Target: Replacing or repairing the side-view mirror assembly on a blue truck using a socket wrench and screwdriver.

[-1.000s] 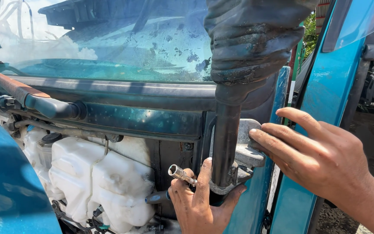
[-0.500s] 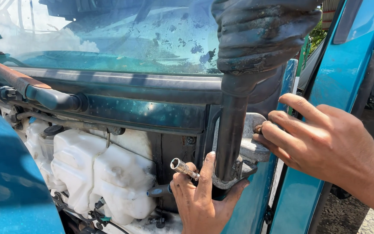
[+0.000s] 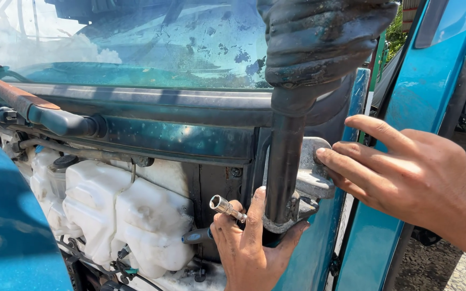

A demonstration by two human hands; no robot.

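Now left hand (image 3: 252,248): grips dark pipe (image 3: 282,172) | right hand (image 3: 416,178): touches grey bracket (image 3: 313,175)

Teal-blue door (image 3: 432,102), white reservoir (image 3: 130,215), black pipe (image 3: 284,167), grey bracket (image 3: 314,172), silver socket tool (image 3: 225,206).

No packages, labels, signs or screens show anywhere in this view.
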